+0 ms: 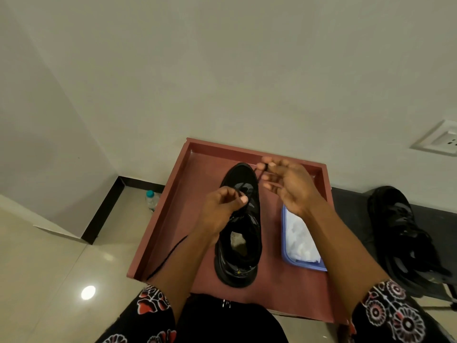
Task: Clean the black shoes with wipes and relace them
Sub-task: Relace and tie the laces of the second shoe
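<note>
Black shoe [243, 233] standing upright near the middle of the red-brown tray [197, 154], toe toward the far edge, heel toward the near edge. Left hand [223, 207] over the shoe's lacing, fingers curled, thumb and forefinger pinching the black lace [170, 253]; loose end of that lace trailing down and out over the tray's left edge. Right hand [288, 184] raised above the toe, close to the far edge, palm turned up, fingers half open, thumb and fingertip pinching the other end of the lace. Blue container [291, 261] of white wipes [298, 237] just beside the shoe, along the tray's right edge. Second black shoe [405, 233] off the tray, well apart to the right, on a dark surface. Small water bottle [151, 200] on the floor by the tray's left edge.
</note>
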